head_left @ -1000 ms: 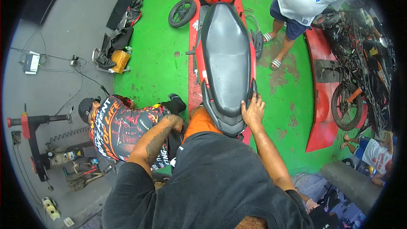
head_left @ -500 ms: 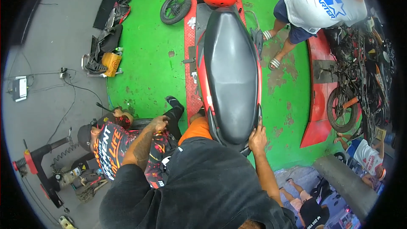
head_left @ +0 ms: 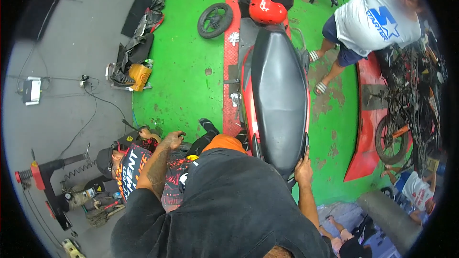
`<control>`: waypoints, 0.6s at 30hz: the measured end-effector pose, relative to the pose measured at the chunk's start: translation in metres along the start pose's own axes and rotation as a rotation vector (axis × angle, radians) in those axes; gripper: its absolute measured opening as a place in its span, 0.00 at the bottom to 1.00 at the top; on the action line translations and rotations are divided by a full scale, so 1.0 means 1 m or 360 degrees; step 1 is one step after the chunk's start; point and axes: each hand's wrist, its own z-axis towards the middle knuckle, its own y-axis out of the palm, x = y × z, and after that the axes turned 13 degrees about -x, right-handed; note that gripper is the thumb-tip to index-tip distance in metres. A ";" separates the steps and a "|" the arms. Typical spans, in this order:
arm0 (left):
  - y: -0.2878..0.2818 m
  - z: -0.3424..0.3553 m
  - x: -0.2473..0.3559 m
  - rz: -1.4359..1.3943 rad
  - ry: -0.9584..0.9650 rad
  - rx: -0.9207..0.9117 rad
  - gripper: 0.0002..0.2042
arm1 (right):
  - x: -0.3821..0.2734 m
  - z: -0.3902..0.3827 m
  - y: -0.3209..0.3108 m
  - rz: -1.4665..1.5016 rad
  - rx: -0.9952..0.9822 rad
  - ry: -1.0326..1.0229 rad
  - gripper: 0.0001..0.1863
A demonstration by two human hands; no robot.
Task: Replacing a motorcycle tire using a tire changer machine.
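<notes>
Crouching person [head_left: 136, 169] under open left hand [head_left: 171, 139]; right hand [head_left: 303, 169] gripping scooter [head_left: 277, 95] tail

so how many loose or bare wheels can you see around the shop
2: a loose black tyre on the green floor left of the scooter, and an orange-hubbed wheel on the stripped bike at right. Others may be hidden.

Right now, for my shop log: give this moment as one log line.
right hand: gripping rear of scooter seat | left hand: free, above crouching person | standing person beside scooter | loose wheel on green floor
</notes>
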 end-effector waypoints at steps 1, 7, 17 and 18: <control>-0.005 -0.002 -0.007 0.0144 0.0097 0.0107 0.19 | 0.010 0.002 0.007 -0.0048 0.0087 -0.0074 0.34; -0.042 -0.011 -0.021 -0.0148 0.0102 0.0303 0.17 | 0.001 0.005 0.008 -0.0081 0.0045 -0.0036 0.34; -0.137 0.053 -0.078 -0.1015 0.0442 0.0678 0.17 | -0.043 0.070 0.022 -0.0315 0.0426 -0.0460 0.33; -0.145 0.073 -0.089 -0.1139 0.0458 0.0648 0.16 | -0.062 0.096 0.025 -0.0331 0.0396 -0.0489 0.32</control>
